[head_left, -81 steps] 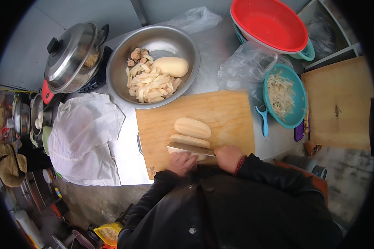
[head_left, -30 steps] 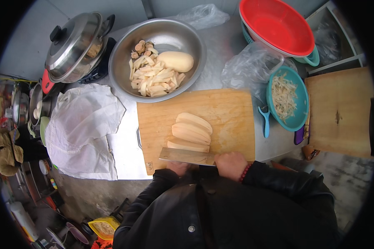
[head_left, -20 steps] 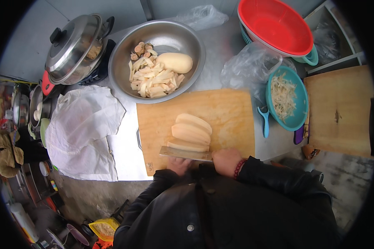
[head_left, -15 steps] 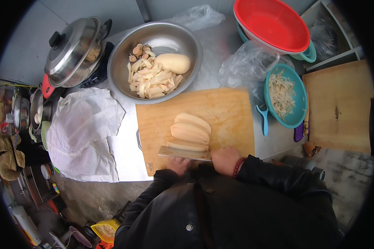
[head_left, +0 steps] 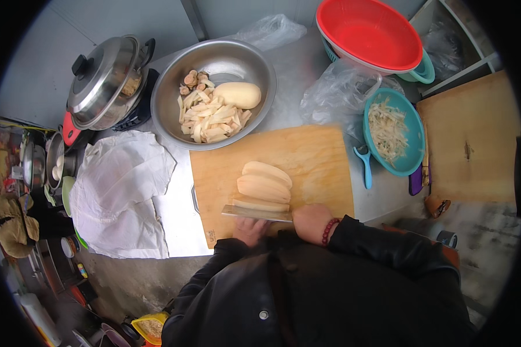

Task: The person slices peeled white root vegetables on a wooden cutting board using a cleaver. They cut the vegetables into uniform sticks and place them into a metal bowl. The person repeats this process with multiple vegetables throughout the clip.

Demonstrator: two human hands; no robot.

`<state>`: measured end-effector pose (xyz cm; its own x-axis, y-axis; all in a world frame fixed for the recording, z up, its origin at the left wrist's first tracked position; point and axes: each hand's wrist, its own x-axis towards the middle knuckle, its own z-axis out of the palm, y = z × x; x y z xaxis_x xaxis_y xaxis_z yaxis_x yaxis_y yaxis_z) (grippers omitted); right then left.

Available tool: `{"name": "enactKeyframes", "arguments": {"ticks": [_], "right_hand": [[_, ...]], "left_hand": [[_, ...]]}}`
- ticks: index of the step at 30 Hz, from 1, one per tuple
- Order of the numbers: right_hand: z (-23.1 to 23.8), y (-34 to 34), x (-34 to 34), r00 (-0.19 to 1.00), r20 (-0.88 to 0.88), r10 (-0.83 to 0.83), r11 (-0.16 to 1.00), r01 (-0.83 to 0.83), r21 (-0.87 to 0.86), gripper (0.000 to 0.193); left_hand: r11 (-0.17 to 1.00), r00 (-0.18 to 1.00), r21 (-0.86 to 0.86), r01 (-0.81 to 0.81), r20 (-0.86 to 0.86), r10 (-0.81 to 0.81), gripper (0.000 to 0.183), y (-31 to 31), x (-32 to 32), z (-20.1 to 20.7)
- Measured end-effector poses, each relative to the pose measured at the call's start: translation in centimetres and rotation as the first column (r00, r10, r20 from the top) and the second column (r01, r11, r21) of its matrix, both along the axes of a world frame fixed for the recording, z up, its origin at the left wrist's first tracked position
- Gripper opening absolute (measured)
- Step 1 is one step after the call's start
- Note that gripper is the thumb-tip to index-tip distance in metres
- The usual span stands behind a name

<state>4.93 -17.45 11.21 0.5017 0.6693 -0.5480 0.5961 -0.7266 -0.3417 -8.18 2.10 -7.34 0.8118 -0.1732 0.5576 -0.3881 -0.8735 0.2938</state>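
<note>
Gripping a knife (head_left: 256, 213) by its handle, the right hand (head_left: 311, 222) is closing fully around it while the blade is lying flat against the nearest of 3 pale vegetable slabs (head_left: 264, 186) on a wooden cutting board (head_left: 315, 159). Beneath the blade, the left hand (head_left: 250, 230) is resting at the board's near edge; its grip cannot be told.

Cleaver (head_left: 255, 213) now closer to slices (head_left: 264, 185)
</note>
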Motion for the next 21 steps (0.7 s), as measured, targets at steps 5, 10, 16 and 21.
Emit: {"name": "enactKeyframes", "arguments": {"ticks": [5,10,16,21], "right_hand": [[-0.3,-0.3,-0.2,0.999,0.033,0.006,0.998,-0.008,0.055,0.022],[-0.3,-0.1,-0.3,0.999,0.041,0.022,0.998,-0.024,0.054,0.021],[-0.5,0.1,-0.2,0.999,0.023,0.034,0.999,-0.034,0.021,0.021],[-1.0,0.2,-0.2,1.0,0.004,-0.007,1.0,0.007,-0.001,0.02]], "left_hand": [[0.985,0.987,0.079,0.157,0.029,-0.159,0.048,3.3,-1.3,10.6],[0.96,0.947,0.206,0.192,-0.296,-0.126,0.03,5.5,5.0,16.5],[0.923,0.923,0.247,0.295,-0.322,-0.209,0.027,6.2,6.2,16.4],[0.934,0.929,0.205,0.291,-0.296,-0.224,0.026,6.6,6.2,15.5]]}}
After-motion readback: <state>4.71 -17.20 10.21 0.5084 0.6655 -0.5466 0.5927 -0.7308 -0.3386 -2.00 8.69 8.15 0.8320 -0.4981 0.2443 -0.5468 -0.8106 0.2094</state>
